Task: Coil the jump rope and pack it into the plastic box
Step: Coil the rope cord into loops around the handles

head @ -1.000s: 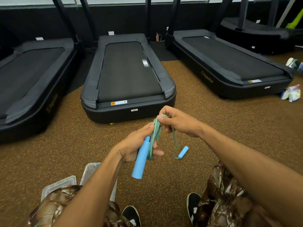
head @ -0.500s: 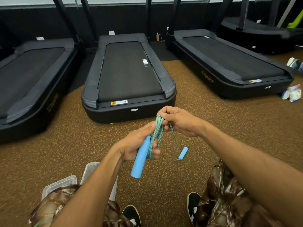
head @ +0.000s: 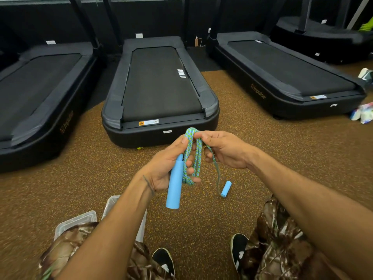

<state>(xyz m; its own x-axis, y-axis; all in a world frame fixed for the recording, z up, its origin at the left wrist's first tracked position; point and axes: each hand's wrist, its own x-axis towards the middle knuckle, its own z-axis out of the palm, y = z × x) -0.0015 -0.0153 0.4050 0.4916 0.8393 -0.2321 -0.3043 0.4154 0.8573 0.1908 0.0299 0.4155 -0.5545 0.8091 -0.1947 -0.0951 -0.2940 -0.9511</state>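
Observation:
My left hand (head: 166, 167) grips a light blue handle (head: 175, 184) together with several loops of the blue-green jump rope (head: 195, 158). At the top of the loops, my right hand (head: 224, 150) pinches the rope. A thin strand runs down from that hand to the second blue handle (head: 226, 188), which hangs free above the floor. The clear plastic box (head: 110, 207) stands on the floor at lower left, partly hidden by my left forearm and knee. Its lid (head: 75, 221) lies beside it.
Three black treadmills stand ahead, the middle one (head: 159, 93) closest to my hands. Brown speckled floor (head: 262, 138) surrounds me. My black shoes (head: 239, 249) and camouflage trousers are at the bottom. Some small packets (head: 363, 114) lie at the right edge.
My right hand has carried the rope over the top of the bundle, adding a loop. The dangling strand is shorter and the free handle hangs a little higher.

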